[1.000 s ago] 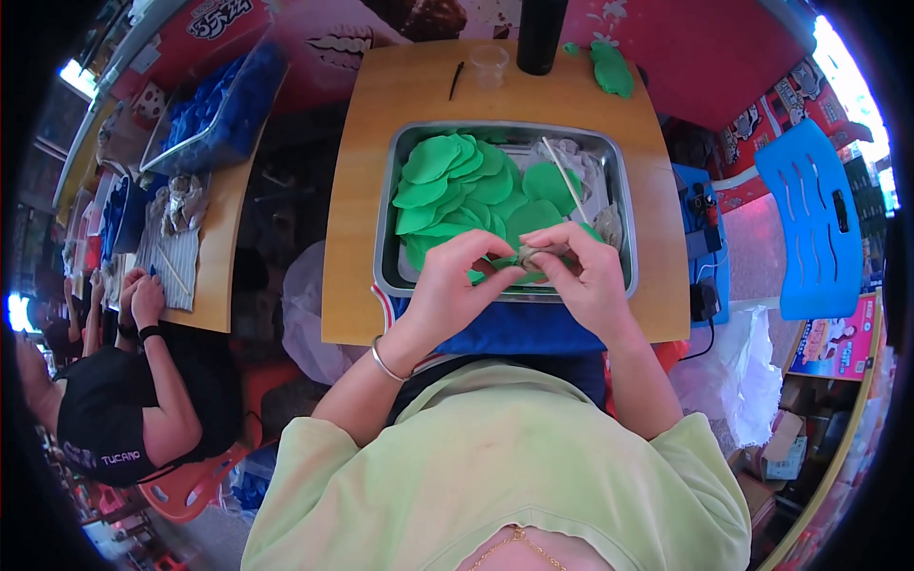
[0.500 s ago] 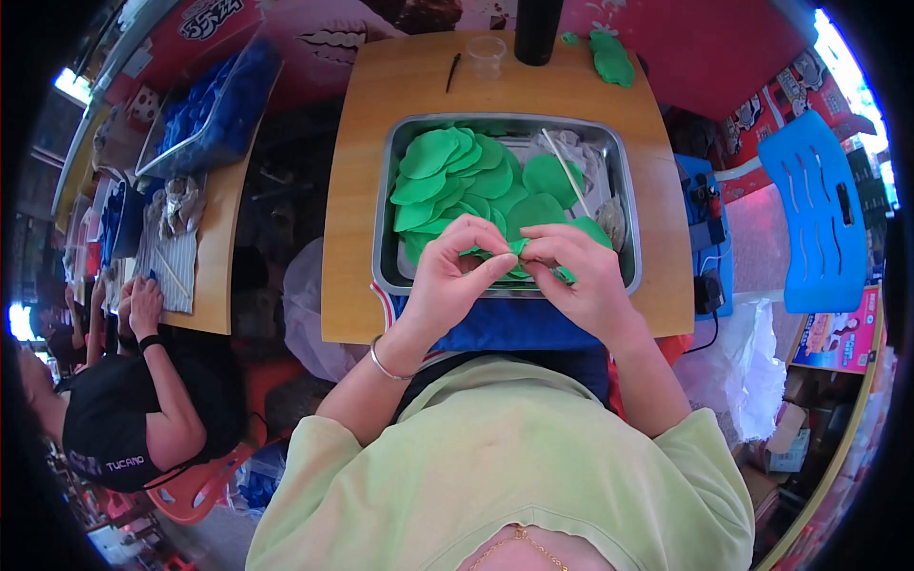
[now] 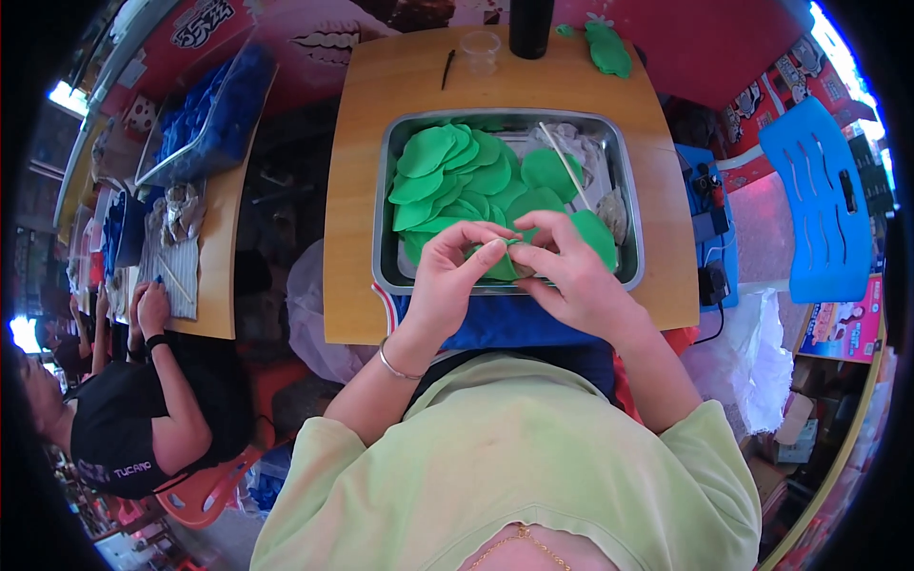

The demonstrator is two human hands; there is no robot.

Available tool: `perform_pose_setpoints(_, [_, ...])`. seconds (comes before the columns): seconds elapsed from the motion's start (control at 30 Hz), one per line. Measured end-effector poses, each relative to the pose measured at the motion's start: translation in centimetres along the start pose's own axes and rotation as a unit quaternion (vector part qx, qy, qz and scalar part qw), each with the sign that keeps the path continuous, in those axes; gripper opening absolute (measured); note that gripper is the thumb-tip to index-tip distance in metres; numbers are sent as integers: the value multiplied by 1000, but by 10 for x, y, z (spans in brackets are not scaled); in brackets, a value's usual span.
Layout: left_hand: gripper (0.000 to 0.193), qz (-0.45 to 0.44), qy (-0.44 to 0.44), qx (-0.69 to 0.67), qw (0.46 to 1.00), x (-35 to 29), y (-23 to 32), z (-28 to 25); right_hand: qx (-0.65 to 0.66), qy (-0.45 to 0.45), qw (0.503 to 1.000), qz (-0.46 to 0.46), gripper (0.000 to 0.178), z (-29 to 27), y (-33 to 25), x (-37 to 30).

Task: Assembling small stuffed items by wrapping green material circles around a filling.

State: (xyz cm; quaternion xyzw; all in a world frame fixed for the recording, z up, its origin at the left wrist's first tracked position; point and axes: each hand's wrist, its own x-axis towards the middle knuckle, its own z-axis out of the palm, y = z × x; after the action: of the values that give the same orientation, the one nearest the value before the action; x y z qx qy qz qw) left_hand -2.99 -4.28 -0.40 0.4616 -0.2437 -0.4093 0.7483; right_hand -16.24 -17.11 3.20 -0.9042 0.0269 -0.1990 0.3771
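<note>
Over the near edge of a metal tray point(image 3: 385, 181), my left hand point(image 3: 455, 271) and my right hand point(image 3: 573, 271) meet at the fingertips. Both are closed in a pinch on one thin green piece point(image 3: 502, 266), which looks like cloth or felt. Fingers cover much of it, so its full shape is hidden. Many flat, rounded green pieces point(image 3: 419, 186) lie overlapped in the tray's left and middle. A pale thin stick point(image 3: 564, 162) leans across the right part. Beside it are crumpled greyish material point(image 3: 584, 143) and a small tan clump point(image 3: 613, 215).
A black bottle point(image 3: 529, 29), a clear cup point(image 3: 481, 49), a thin black tool point(image 3: 447, 69) and a stuffed green item point(image 3: 607, 49) stand or lie at the table's far side. A co-worker point(image 3: 143, 409) sits at another table on the left. A blue plastic stool point(image 3: 817, 195) is right.
My two hands stay together on the green piece while the fingers shift their pinch. The right fingers have lifted slightly, and more green shows below the fingertips. The whole view has moved a little.
</note>
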Motion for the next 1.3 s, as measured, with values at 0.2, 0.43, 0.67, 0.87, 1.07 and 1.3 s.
perform_pose_setpoints(0.2, [4, 17, 5, -98, 995, -3, -3, 4, 192, 16, 975, 112, 32, -10, 8, -1])
perform_pose_setpoints(0.43, [2, 54, -35, -55, 996, 2, 3, 3, 205, 50, 957, 199, 17, -7, 11, -6])
perform_pose_setpoints(0.67, [5, 210, -76, 214, 951, 7, 4, -2, 120, 79, 988, 64, 15, -12, 29, -2])
perform_pose_setpoints(0.87, [8, 160, -31, 188, 969, 9, -9, -9, 220, 114, 959, 139, 13, 1, 42, -6])
perform_pose_setpoints(1.07, [24, 80, -14, 148, 986, 17, -12, -10, 167, 68, 975, 127, 9, 14, 61, -9])
perform_pose_setpoints(1.3, [52, 83, -34, 296, 951, 31, -8, -26, 262, 42, 950, 164, 9, 15, 69, -11])
